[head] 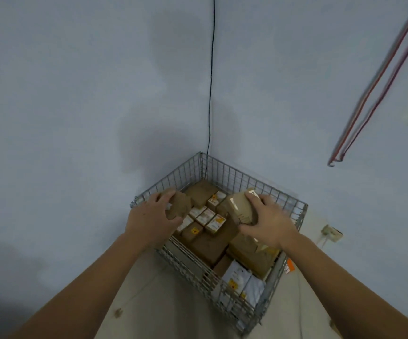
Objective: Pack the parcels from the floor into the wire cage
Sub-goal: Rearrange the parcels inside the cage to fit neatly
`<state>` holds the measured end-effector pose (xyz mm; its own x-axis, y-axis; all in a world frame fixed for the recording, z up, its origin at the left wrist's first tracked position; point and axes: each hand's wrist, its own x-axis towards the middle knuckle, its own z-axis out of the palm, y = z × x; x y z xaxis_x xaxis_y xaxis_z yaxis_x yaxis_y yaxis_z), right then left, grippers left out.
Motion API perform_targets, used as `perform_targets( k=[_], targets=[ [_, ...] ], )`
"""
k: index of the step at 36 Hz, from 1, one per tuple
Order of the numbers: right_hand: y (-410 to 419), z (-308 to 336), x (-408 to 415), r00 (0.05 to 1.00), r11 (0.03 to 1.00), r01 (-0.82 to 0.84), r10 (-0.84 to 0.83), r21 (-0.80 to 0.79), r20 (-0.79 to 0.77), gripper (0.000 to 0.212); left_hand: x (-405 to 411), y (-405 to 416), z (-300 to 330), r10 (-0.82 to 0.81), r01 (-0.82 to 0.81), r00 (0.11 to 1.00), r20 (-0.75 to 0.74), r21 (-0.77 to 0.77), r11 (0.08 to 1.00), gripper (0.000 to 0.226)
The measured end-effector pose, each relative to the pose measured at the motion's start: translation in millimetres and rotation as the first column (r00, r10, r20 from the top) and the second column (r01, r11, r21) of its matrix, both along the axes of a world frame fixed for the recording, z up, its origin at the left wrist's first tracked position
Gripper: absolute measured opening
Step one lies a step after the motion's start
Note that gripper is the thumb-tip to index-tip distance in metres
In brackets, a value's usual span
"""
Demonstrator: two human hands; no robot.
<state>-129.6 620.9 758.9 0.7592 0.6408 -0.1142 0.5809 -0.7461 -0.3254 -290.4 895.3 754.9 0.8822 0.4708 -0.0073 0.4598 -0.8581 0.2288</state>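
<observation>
Both hands are out over the wire cage, each wrapped around a parcel. The left hand has its fingers curled over the top of a small brown parcel, thumb underneath, holding it above the cage's left corner, just inside the rim. The right hand clasps a tan taped parcel from the right side, fingers spread over its upper edge and thumb pressed to its near face; the parcel is tilted, its glossy tape catching the light. Both parcels are held clear above the load in the cage, though how far above cannot be told.

Beneath the hands, the cage is already well filled. A cluster of small boxes with white and orange labels lies in the middle, packed side by side. A brown box sits toward the far corner, a larger flat brown box lies nearer the person, and a big tan parcel rests against the right wall. White mailer bags with yellow stickers fill the near corner.

The cage stands on a pale floor in the corner of two blue-grey walls. A black cable runs down the corner behind the cage. Red and grey cords hang on the right wall, and a wall socket sits low to the right of the cage.
</observation>
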Motion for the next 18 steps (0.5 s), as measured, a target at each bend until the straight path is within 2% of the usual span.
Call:
perform_targets(
  k=[18],
  targets=[
    [115, -34, 127, 0.988, 0.988, 0.143, -0.14, 0.054, -0.057, 0.102, 127, 136, -22, -0.026, 0.025, 0.999, -0.029, -0.034, 0.999, 0.084]
  ],
)
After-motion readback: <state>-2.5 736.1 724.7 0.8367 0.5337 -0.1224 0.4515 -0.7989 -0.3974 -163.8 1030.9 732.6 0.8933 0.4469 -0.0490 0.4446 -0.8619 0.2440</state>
